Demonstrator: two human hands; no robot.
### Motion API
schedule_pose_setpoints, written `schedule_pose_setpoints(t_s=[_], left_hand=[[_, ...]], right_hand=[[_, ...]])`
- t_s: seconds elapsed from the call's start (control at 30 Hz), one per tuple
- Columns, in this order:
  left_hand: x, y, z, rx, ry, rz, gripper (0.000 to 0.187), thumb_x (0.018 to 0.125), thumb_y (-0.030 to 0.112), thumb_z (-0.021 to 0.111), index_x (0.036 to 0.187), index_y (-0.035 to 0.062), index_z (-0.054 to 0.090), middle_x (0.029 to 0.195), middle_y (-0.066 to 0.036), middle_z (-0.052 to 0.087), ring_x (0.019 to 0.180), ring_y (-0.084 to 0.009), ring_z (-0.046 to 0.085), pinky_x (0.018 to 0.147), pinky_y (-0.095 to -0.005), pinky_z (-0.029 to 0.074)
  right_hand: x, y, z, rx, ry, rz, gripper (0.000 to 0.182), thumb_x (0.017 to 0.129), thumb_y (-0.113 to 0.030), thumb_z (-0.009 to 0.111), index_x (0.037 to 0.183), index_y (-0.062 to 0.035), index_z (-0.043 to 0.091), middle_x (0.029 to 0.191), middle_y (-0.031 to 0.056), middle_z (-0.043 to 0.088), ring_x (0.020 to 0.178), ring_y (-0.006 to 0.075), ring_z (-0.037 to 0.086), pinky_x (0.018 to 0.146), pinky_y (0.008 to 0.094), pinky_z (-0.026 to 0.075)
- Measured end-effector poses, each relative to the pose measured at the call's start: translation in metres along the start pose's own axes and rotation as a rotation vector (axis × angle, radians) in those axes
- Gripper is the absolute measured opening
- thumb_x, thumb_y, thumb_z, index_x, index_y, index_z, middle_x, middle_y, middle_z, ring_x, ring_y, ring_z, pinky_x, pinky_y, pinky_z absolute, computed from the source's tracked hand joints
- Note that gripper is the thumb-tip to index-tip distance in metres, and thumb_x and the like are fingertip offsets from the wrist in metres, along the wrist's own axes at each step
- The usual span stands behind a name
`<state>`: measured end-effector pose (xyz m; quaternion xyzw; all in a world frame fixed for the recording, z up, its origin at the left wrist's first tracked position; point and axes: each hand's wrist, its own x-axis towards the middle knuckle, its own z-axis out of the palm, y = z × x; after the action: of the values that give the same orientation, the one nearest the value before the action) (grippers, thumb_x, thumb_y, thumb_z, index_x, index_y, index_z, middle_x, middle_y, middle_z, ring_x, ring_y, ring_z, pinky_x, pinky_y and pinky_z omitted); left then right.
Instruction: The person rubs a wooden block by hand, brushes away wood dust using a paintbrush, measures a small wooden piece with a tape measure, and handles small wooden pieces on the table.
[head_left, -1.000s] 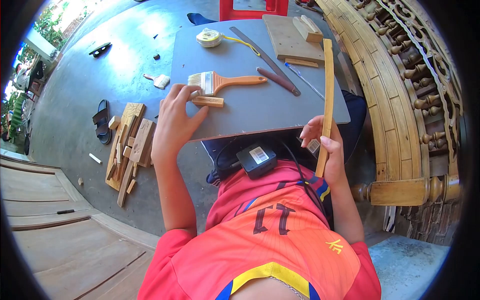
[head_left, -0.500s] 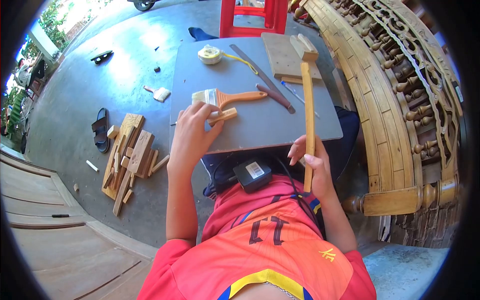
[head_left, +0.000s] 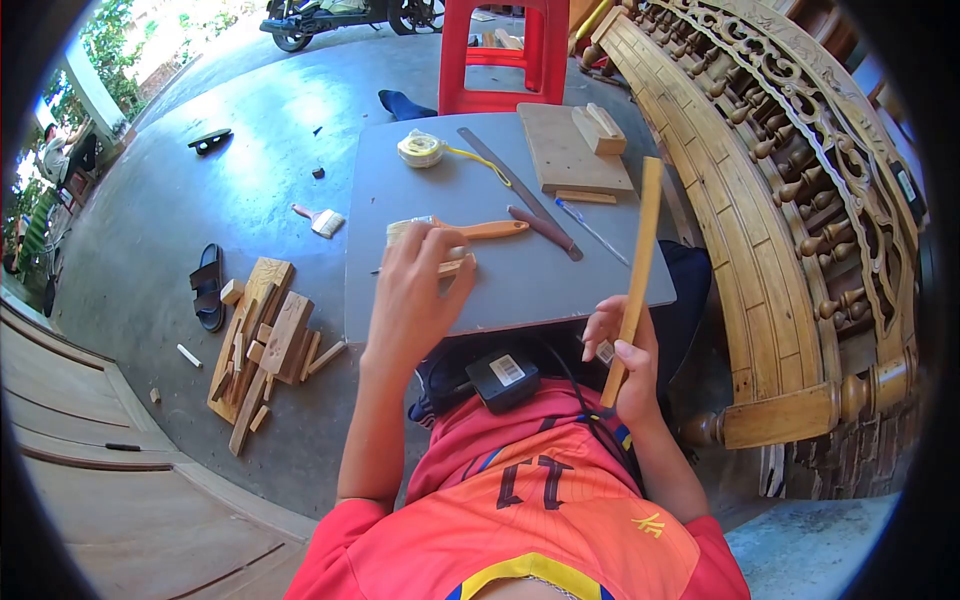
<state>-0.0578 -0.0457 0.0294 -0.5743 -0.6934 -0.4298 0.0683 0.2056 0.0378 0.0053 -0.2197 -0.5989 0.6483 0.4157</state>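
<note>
My right hand (head_left: 630, 350) grips the lower part of a long, narrow wooden strip (head_left: 645, 235), which stands tilted up beside the board's right edge. Over the left part of the grey board (head_left: 560, 290), my left hand (head_left: 415, 275) has its fingers curled down in a pinch. At its fingertips are a small pale piece (head_left: 457, 252) and a small wooden block (head_left: 455, 268); the fingers hide most of both. Just beyond lies a paintbrush (head_left: 495, 230) with an orange handle, its bristles partly covered by my left hand. A thin tip pokes out left of the hand.
On the board are a tape measure (head_left: 420, 149), a metal ruler (head_left: 500, 165), a brown stick (head_left: 545, 233), a pen (head_left: 590, 230) and a wooden panel (head_left: 570, 155). Wood scraps (head_left: 265, 340) lie on the floor at left; a wooden bench (head_left: 720, 220) stands at right.
The view has tilted up, showing more of the motorbike and stool. My left hand has shifted right over the small block, covering more of it. The strip in my right hand leans further right.
</note>
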Motion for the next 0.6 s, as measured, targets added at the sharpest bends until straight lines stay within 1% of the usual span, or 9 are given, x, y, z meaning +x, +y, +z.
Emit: schedule_pose_setpoints(t_s=[0.1, 0.13, 0.23, 0.27, 0.37, 0.47, 0.57, 0.6], left_hand=[[0.005, 0.013, 0.013, -0.08, -0.036, 0.086, 0.016, 0.097, 0.007, 0.063, 0.113, 0.0039, 0.064, 0.104, -0.014, 0.059, 0.097, -0.0358, 0.061, 0.089, -0.046, 0.047], [0.005, 0.017, 0.018, -0.092, -0.061, 0.101, 0.019, 0.099, 0.007, 0.06, 0.117, 0.0053, 0.063, 0.102, -0.014, 0.058, 0.101, -0.0346, 0.059, 0.09, -0.0458, 0.044], [0.007, 0.035, 0.025, -0.037, -0.108, 0.141, 0.02, 0.099, 0.012, 0.061, 0.119, 0.0067, 0.064, 0.102, -0.014, 0.056, 0.103, -0.0334, 0.058, 0.092, -0.0454, 0.041], [0.006, 0.037, 0.029, -0.035, -0.13, 0.13, 0.023, 0.099, 0.014, 0.061, 0.122, 0.0088, 0.063, 0.105, -0.014, 0.057, 0.105, -0.0325, 0.057, 0.095, -0.0447, 0.038], [0.006, 0.04, 0.042, 0.009, -0.08, 0.167, 0.023, 0.096, 0.01, 0.061, 0.119, 0.0067, 0.061, 0.106, -0.015, 0.057, 0.105, -0.0341, 0.057, 0.093, -0.0457, 0.039], [0.008, 0.036, 0.053, -0.083, -0.101, 0.148, 0.022, 0.093, 0.008, 0.06, 0.114, 0.0031, 0.058, 0.108, -0.016, 0.058, 0.105, -0.0368, 0.057, 0.092, -0.0478, 0.042], [0.008, 0.032, 0.062, -0.108, -0.057, 0.166, 0.018, 0.091, 0.005, 0.059, 0.109, 0.0011, 0.055, 0.108, -0.018, 0.058, 0.105, -0.0394, 0.056, 0.092, -0.0497, 0.044], [0.009, 0.031, 0.062, -0.088, -0.072, 0.184, 0.018, 0.092, 0.005, 0.059, 0.109, 0.0007, 0.055, 0.108, -0.018, 0.058, 0.105, -0.0397, 0.056, 0.093, -0.0494, 0.044]], right_hand=[[0.001, -0.008, 0.004, -0.02, 0.088, -0.006, 0.061, 0.085, -0.025, 0.055, 0.14, -0.0006, 0.05, 0.096, 0.0077, 0.056, 0.073, 0.0117, 0.053, 0.068, 0.0259, 0.047], [0.0, -0.01, 0.005, -0.008, 0.111, 0.003, 0.064, 0.085, -0.026, 0.054, 0.143, -0.0004, 0.049, 0.094, 0.0065, 0.055, 0.069, 0.0106, 0.051, 0.065, 0.0247, 0.046], [-0.002, -0.005, -0.002, 0.0, 0.125, 0.001, 0.07, 0.084, -0.026, 0.054, 0.15, -0.0003, 0.045, 0.091, 0.0036, 0.05, 0.064, 0.0076, 0.046, 0.059, 0.0224, 0.041], [-0.003, -0.003, -0.004, -0.001, 0.123, -0.005, 0.072, 0.084, -0.026, 0.053, 0.151, -0.0004, 0.044, 0.09, 0.0028, 0.049, 0.062, 0.0067, 0.045, 0.057, 0.0219, 0.04], [-0.002, -0.004, -0.004, 0.011, 0.147, 0.001, 0.065, 0.087, -0.025, 0.055, 0.147, -0.0009, 0.046, 0.089, 0.0015, 0.048, 0.062, 0.0061, 0.044, 0.058, 0.0216, 0.04], [-0.002, 0.004, -0.004, -0.066, 0.201, -0.004, 0.056, 0.092, -0.025, 0.054, 0.142, 0.0, 0.047, 0.085, 0.0019, 0.046, 0.054, 0.0065, 0.042, 0.052, 0.0219, 0.037], [-0.006, 0.005, -0.004, -0.049, 0.196, 0.016, 0.046, 0.094, -0.018, 0.058, 0.137, -0.0033, 0.05, 0.09, 0.0001, 0.049, 0.062, 0.0053, 0.043, 0.059, 0.0214, 0.039], [-0.006, 0.005, -0.004, -0.051, 0.187, 0.0, 0.047, 0.095, -0.016, 0.057, 0.14, -0.0037, 0.049, 0.09, 0.0003, 0.049, 0.062, 0.0052, 0.043, 0.06, 0.0214, 0.039]])
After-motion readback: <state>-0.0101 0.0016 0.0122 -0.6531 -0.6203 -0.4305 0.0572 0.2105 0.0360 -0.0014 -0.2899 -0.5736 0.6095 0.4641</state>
